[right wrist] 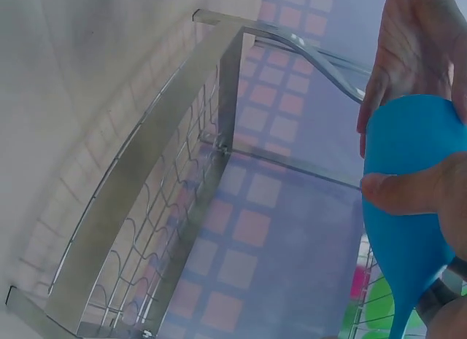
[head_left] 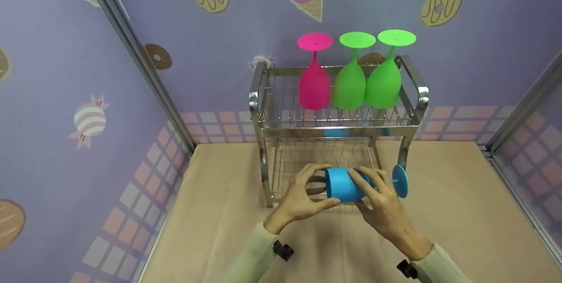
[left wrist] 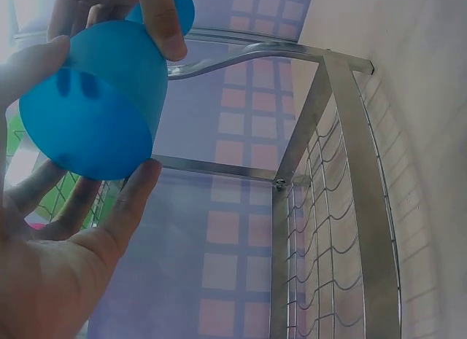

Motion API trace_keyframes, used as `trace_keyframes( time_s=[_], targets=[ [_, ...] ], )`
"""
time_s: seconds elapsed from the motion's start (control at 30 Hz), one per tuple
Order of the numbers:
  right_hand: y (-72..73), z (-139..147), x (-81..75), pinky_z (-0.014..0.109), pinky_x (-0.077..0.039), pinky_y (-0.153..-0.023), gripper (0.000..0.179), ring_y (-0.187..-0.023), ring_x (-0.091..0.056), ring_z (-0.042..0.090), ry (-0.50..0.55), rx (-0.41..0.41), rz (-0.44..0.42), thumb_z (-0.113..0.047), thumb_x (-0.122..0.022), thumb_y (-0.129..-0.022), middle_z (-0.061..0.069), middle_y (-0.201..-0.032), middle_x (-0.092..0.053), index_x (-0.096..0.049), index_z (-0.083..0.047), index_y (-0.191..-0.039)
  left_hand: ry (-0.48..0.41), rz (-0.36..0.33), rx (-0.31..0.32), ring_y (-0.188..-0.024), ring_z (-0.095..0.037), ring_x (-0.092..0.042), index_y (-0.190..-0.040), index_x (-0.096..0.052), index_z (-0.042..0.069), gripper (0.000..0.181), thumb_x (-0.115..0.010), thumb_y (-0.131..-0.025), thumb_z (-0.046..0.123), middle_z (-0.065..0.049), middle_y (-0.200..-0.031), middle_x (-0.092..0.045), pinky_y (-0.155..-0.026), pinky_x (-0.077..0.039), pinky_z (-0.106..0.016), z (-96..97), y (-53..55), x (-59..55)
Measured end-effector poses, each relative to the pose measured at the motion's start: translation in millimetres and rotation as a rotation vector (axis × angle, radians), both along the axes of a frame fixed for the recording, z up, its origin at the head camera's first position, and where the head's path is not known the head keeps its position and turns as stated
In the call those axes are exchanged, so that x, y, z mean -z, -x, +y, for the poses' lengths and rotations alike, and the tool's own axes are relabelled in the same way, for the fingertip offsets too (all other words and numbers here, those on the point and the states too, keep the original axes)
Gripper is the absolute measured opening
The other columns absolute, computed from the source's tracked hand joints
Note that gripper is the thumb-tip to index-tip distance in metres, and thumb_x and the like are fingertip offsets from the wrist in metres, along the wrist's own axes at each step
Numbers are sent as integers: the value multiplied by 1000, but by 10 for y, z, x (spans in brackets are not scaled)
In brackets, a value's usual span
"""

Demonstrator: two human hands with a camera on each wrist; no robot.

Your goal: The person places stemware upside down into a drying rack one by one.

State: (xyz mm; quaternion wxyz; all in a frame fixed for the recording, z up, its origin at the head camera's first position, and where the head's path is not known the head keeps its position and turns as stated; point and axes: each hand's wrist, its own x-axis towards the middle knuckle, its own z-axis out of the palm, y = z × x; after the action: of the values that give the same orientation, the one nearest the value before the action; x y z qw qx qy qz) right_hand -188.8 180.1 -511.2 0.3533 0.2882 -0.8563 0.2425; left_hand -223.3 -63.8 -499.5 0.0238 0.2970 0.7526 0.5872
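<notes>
A blue wine glass (head_left: 344, 185) lies sideways between both hands, in front of the metal rack, its mouth to the left and its round foot (head_left: 400, 181) to the right. At the rim, my left hand (head_left: 303, 195) holds it with thumb and fingers spread around the mouth; the left wrist view looks into the hollow bowl (left wrist: 98, 106). My right hand (head_left: 382, 202) grips the bowl nearer the stem, thumb (right wrist: 401, 193) along its side in the right wrist view.
A two-tier metal dish rack (head_left: 338, 132) stands against the back wall. Upside down on its upper tier are a pink wine glass (head_left: 314, 87) and two green ones, the middle (head_left: 350, 85) and the right (head_left: 384, 83). The lower wire tier (head_left: 298, 160) is behind the hands. A peach cloth (head_left: 210, 213) covers the table.
</notes>
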Motion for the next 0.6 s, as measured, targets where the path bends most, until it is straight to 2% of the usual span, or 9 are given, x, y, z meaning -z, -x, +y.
trace_keyframes(
  time_s=[0.13, 0.23, 0.33, 0.43, 0.53, 0.6],
  targets=[
    [-49, 81, -45, 31, -48, -118, 98, -128, -58, 39, 52, -51, -9, 16, -98, -58, 20, -143, -62, -63, -7, -146, -11, 2, -16, -131, -35, -65, -151, -53, 12, 76, -91, -86, 26, -12, -147, -54, -100, -63, -45, -28, 10, 18],
    [-84, 152, -32, 14, -40, -119, 85, -122, -63, 37, 134, -100, 6, 17, -95, -62, 21, -136, -64, -67, -3, -139, -9, 6, -36, -131, -36, -65, -150, -52, 7, 78, -91, -86, 26, -13, -147, -54, -99, -63, -47, -48, 11, 36],
    [-100, 205, 51, 12, -47, -110, 68, -113, -67, 32, 243, -133, 21, 17, -92, -66, 20, -124, -68, -72, 0, -128, -8, 6, -50, -130, -36, -65, -149, -52, 9, 77, -91, -85, 27, -13, -147, -54, -97, -64, -47, -57, 12, 44],
    [-108, 219, 184, 13, -55, -97, 58, -105, -70, 20, 369, -139, 9, 17, -91, -67, 17, -116, -71, -74, 0, -119, -5, 6, -57, -130, -36, -65, -148, -52, 12, 76, -91, -85, 29, -12, -147, -54, -97, -64, -44, -54, 11, 42],
    [-129, 186, 319, 17, -58, -89, 53, -102, -68, 12, 529, -170, -91, 21, -87, -72, 16, -112, -71, -73, 2, -119, -1, 10, -62, -131, -35, -64, -147, -52, 15, 75, -91, -85, 29, -11, -147, -54, -99, -63, -41, -45, 5, 34],
    [-150, 153, 389, 19, -59, -88, 49, -103, -69, 12, 644, -189, -185, 23, -82, -77, 16, -112, -70, -70, 4, -121, -2, 14, -63, -131, -36, -64, -147, -51, 16, 75, -90, -85, 29, -12, -147, -53, -99, -63, -42, -33, 0, 30]
  ],
)
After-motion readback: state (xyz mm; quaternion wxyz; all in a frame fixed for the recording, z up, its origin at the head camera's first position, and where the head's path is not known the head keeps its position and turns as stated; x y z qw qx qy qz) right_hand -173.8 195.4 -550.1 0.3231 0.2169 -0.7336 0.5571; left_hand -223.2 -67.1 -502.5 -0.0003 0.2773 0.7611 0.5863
